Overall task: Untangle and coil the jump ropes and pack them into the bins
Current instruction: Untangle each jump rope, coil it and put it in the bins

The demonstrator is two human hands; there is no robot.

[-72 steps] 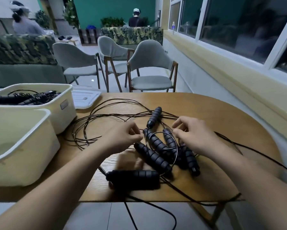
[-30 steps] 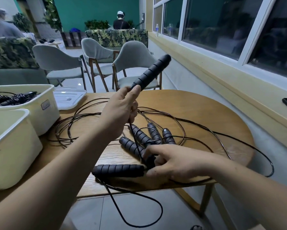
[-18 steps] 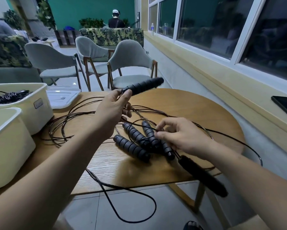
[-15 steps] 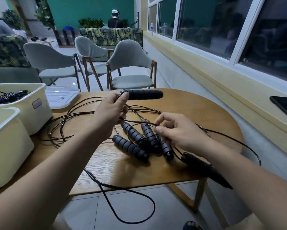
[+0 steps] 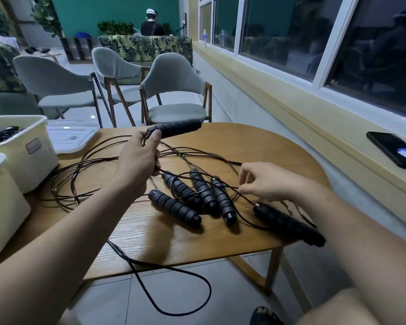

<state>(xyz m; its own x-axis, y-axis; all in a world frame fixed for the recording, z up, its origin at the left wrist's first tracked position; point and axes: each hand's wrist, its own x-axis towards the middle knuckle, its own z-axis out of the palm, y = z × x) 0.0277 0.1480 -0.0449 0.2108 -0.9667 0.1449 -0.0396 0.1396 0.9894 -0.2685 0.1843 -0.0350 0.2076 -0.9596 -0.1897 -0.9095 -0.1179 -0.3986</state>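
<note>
A: Entry one, jump ropes [image 5: 91, 161]. Where are they, and how do they look?
B: Heaped on the round wooden table [image 5: 256, 146]. Thin dark cords lie looped and crossed from nine o'clock to the middle. One loop hangs off the six o'clock edge toward the floor. The handles are black and ribbed. Four loose handles [image 5: 174, 207] lie fanned at the centre. A fifth handle [image 5: 288, 224] lies at four o'clock, its end seemingly past the rim.
A: Hands?
B: Left hand [image 5: 138, 160] is curled round the cord end of a raised handle [image 5: 176, 129], held level above the twelve o'clock side. Right hand [image 5: 265, 181] pinches a single cord between thumb and forefinger at three o'clock, just beside the fifth handle.
A: Handling notes?
B: Judged light. The cord looks springy and slick, likely to snag at crossings and recoil. The handles seem foam-gripped, firm, not fragile. Best taken by the handles, with cord fed through loosely pinched fingers.
A: Destination?
B: Two cream bins at nine o'clock. The far bin [image 5: 33, 146] holds ropes already. The near bin [image 5: 2, 207] has its contents hidden.
</note>
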